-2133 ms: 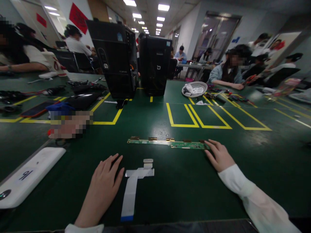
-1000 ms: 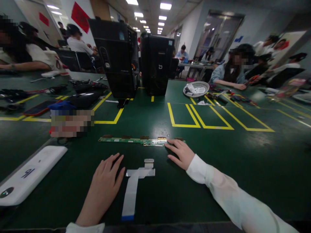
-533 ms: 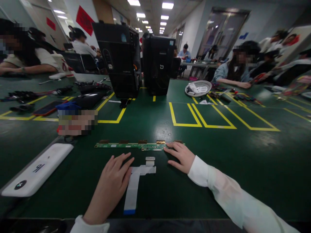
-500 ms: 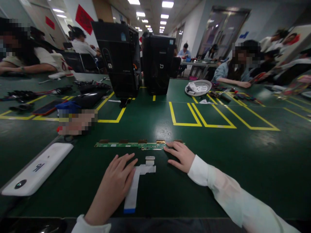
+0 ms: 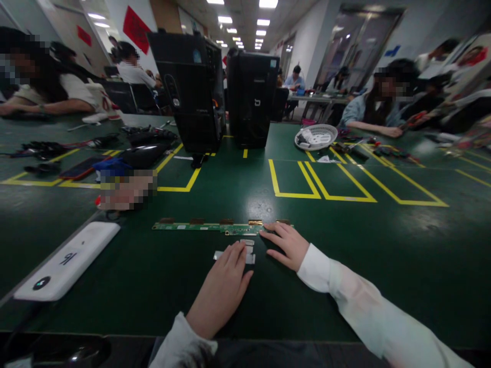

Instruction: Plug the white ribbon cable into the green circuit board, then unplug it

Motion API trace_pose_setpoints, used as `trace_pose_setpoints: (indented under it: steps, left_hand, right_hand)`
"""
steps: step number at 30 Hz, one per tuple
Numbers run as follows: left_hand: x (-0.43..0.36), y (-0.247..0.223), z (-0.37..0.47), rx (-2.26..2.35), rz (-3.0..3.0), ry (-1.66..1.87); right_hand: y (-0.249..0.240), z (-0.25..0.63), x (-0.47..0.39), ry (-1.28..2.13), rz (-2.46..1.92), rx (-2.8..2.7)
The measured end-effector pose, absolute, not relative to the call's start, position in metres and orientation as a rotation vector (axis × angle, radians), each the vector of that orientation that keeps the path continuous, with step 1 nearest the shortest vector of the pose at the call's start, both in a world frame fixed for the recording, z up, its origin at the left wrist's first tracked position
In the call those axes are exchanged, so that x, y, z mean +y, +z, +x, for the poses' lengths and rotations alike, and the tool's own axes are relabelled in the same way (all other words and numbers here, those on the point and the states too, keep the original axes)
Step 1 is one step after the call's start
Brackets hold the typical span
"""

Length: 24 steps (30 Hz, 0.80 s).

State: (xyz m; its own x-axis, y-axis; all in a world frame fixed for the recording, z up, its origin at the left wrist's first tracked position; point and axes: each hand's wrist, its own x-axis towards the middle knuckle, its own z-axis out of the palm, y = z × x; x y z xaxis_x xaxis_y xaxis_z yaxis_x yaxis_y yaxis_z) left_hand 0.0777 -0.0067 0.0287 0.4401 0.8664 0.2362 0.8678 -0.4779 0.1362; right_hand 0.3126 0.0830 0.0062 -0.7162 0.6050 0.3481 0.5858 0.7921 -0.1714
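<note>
A long thin green circuit board (image 5: 199, 228) with several brown tabs along its far edge lies across the tabletop in front of me. My right hand (image 5: 286, 245) rests at its right part, fingers spread and fingertips at the board's near side. My left hand (image 5: 224, 286) lies palm down over a white flat ribbon cable (image 5: 249, 258), fingers stretched out and thumb apart. Only the cable's top part and its connector end (image 5: 247, 243) show; the long strip is hidden under the hand. The connector end sits just short of the board, apart from it.
A white power bank (image 5: 69, 260) lies at the left, near a blurred-out object (image 5: 128, 189). Two black computer towers (image 5: 251, 97) stand at the back, with a white basket (image 5: 316, 137) to their right. Cables and parts lie at the far left. Other people sit around the table.
My left hand has moved right and slightly forward, from beside the ribbon cable onto it. The cable's top has shifted a little to the right. My right hand stays at the board.
</note>
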Motion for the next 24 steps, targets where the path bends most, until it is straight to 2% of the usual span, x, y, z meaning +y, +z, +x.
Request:
trace_pose_setpoints:
  steps: [6,24]
  left_hand:
    - [-0.005,0.029,0.090,-1.602,-2.613,-0.536]
    - [-0.004,0.020,0.101,-1.628,-2.578,-0.519]
  right_hand:
    - [0.004,0.313,0.083,0.064,-0.902,-2.586]
    - [0.008,0.313,0.082,0.095,-0.932,-2.606]
